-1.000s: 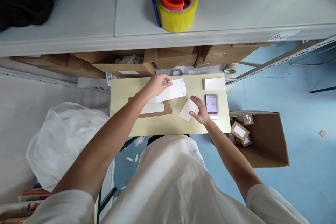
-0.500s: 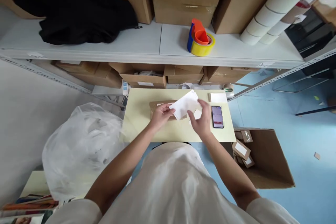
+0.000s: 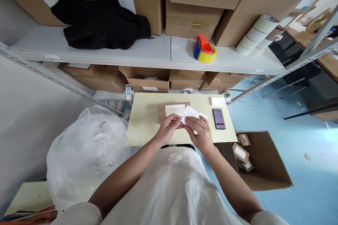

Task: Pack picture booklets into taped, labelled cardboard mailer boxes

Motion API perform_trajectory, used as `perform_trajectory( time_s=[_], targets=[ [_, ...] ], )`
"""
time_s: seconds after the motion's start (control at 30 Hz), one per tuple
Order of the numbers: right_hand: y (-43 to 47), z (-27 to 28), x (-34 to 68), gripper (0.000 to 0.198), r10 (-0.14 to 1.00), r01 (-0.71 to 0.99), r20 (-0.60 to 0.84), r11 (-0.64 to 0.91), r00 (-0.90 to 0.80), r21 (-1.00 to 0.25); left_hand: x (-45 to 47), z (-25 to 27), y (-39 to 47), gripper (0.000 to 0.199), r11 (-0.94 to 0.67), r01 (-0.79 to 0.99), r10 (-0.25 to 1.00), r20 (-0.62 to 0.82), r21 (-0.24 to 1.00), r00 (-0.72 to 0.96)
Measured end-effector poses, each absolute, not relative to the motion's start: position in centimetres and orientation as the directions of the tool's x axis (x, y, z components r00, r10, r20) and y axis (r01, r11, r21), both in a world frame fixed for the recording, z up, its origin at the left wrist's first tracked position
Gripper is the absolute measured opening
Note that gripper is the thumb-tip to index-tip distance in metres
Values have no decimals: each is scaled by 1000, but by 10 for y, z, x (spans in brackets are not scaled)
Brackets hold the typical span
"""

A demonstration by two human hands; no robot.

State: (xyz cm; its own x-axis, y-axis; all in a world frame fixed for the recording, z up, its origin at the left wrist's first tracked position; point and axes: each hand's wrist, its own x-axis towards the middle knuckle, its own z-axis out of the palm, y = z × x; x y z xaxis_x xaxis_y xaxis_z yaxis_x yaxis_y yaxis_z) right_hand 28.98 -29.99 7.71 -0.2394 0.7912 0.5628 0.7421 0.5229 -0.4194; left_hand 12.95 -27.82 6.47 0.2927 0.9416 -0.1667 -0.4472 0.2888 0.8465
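My left hand (image 3: 169, 127) and my right hand (image 3: 199, 133) meet over the front of the pale yellow table (image 3: 144, 137). Between them is a piece of white paper (image 3: 192, 111), pinched by the fingers of both hands. The right fingers lie across its lower part and cover some of it. Behind the left hand a flat cardboard box (image 3: 161, 114) rests on the table, with a white label (image 3: 175, 108) on its top. Part of another white piece shows just beyond the right fingers. A phone (image 3: 219, 119) lies to the right of my right hand.
A stack of white labels (image 3: 218, 101) sits at the table's back right. A large open carton (image 3: 271, 161) with small boxes stands right of the table, a clear plastic bag (image 3: 87, 154) left. The shelf (image 3: 111, 56) above holds a tape dispenser (image 3: 205, 50) and black cloth (image 3: 105, 24).
My right hand has closed onto the white paper, which is now lower and partly covered by its fingers. The label on the box has come into clearer view. The camera view has shifted.
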Motion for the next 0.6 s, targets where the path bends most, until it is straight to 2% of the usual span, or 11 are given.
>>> perform_trajectory(
  time_s=[0.1,0.23,0.33,0.47,0.6],
  targets=[
    [-303,78,288,17,789,744,567,522,-236,-417,127,65,-280,32,313,-442,928,-170,841,332],
    [-307,81,290,20,802,718,546,527,-244,-454,126,66,-282,35,301,-347,922,-179,888,343],
    [-311,87,287,18,852,639,479,492,-213,-591,127,65,-284,35,197,-268,936,-99,943,339],
    [-316,96,281,13,946,446,306,320,-105,-836,127,66,-290,31,36,-152,943,17,988,332],
    [-318,96,278,11,985,250,144,163,-93,-954,124,65,-297,29,-55,-84,946,79,995,314]
  ],
)
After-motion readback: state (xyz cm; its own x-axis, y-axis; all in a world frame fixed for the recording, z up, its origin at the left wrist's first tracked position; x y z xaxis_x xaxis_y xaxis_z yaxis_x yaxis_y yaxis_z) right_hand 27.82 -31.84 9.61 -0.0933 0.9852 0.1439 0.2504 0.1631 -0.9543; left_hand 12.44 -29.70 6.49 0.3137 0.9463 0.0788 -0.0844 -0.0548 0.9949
